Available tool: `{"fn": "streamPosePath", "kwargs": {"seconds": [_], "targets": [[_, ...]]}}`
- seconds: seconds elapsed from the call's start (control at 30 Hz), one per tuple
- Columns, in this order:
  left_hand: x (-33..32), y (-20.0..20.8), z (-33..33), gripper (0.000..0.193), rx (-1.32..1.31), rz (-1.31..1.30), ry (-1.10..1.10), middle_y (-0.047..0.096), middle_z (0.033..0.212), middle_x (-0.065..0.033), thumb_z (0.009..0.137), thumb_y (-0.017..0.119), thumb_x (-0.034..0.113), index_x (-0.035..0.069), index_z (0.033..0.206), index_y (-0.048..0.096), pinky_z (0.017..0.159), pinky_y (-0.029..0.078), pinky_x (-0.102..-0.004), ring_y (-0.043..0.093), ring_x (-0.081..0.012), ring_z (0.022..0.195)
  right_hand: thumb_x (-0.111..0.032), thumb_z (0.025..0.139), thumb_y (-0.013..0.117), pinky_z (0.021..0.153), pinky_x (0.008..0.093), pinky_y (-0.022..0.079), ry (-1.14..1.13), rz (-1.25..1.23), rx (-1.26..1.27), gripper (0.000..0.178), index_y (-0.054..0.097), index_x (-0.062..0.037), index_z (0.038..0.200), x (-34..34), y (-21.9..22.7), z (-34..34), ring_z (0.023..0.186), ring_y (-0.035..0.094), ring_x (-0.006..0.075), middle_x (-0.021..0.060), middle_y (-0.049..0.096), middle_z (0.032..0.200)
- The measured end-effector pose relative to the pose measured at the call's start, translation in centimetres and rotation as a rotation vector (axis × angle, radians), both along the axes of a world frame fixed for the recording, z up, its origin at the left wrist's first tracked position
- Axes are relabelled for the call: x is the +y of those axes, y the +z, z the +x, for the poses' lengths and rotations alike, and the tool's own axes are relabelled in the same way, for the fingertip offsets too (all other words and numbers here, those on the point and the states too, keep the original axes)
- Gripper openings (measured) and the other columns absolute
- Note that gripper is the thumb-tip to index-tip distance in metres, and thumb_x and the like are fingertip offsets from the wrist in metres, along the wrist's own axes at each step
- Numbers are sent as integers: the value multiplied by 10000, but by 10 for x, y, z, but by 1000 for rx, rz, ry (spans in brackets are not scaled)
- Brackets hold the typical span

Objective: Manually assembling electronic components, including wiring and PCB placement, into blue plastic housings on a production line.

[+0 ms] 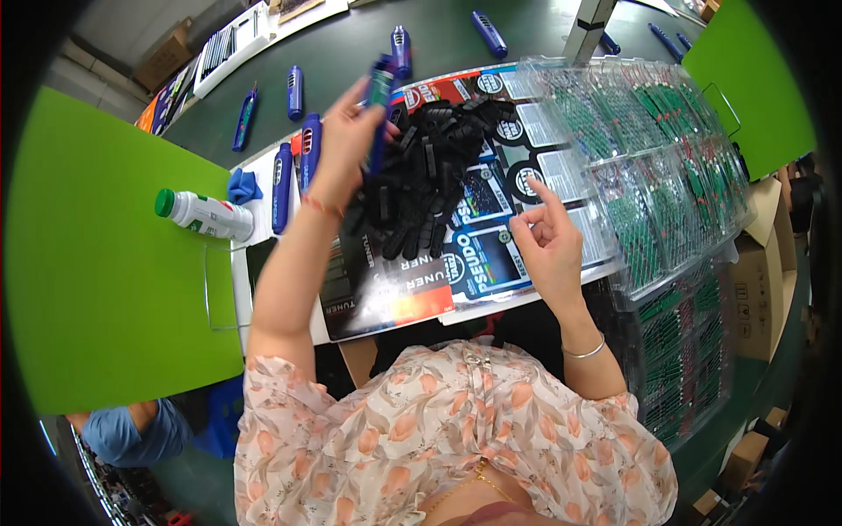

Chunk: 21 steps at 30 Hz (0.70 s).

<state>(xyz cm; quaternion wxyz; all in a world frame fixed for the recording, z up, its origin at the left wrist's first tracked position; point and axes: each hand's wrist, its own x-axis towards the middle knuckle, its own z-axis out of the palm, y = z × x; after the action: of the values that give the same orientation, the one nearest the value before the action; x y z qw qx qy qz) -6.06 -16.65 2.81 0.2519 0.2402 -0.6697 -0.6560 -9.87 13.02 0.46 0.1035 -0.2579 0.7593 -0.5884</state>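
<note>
My left hand (349, 140) is closed on a blue casing (381, 114) with a green circuit board showing in it; the casing is smeared by motion. It is raised over the left edge of a heap of small black plastic parts (425, 175). Two more blue casings, one (281, 188) upright in view and one (310, 145) beside it, lie close to my left wrist. My right hand (551, 245) hovers over the printed sheets (487, 254), index finger stretched out, the others partly curled, with nothing visible in it.
Clear plastic trays (649, 167) full of green circuit boards are stacked at right, near a cardboard box (763, 272). A white bottle with a green cap (206, 215) and a blue cloth (244, 186) sit left. Green panels (123, 254) flank the table; several blue casings (489, 35) lie farther back.
</note>
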Motion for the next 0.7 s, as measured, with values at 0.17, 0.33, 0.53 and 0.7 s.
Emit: {"fn": "streamPosePath", "kwargs": {"seconds": [0.17, 0.33, 0.53, 0.7], "targets": [[-140, -32, -77, 631, -127, -9, 343, 693, 883, -124, 809, 580, -36, 53, 1423, 460, 613, 538, -279, 677, -187, 686, -14, 800, 680, 549, 313, 491, -9, 168, 295, 251, 674, -14, 1051, -15, -16, -21, 595, 635, 190, 93, 662, 827], [-195, -77, -132, 603, -379, -330, 550, 724, 999, -143, 732, 552, 39, 130, 1326, 597, 741, 551, -344, 709, -227, 786, -82, 810, 701, 672, 383, 515, 68, 234, 373, 216, 666, -14, 1012, -56, -8, -25, 745, 650, 290, 135, 647, 929], [-196, -90, -146, 441, -712, -603, 501, 604, 1242, -192, 826, 573, 211, 229, 1261, 639, 969, 483, -416, 593, -348, 1151, -130, 779, 750, 626, 373, 504, 2, 338, 417, 249, 675, -34, 996, -97, -7, -26, 715, 651, 280, 107, 660, 793], [-190, -69, -125, 408, -708, -875, 637, 588, 1139, -206, 847, 591, 280, 95, 1210, 611, 927, 487, -438, 579, -373, 1094, -123, 759, 762, 583, 376, 495, 16, 399, 349, 289, 675, -41, 1022, -98, -1, -25, 659, 637, 276, 98, 646, 785]]}}
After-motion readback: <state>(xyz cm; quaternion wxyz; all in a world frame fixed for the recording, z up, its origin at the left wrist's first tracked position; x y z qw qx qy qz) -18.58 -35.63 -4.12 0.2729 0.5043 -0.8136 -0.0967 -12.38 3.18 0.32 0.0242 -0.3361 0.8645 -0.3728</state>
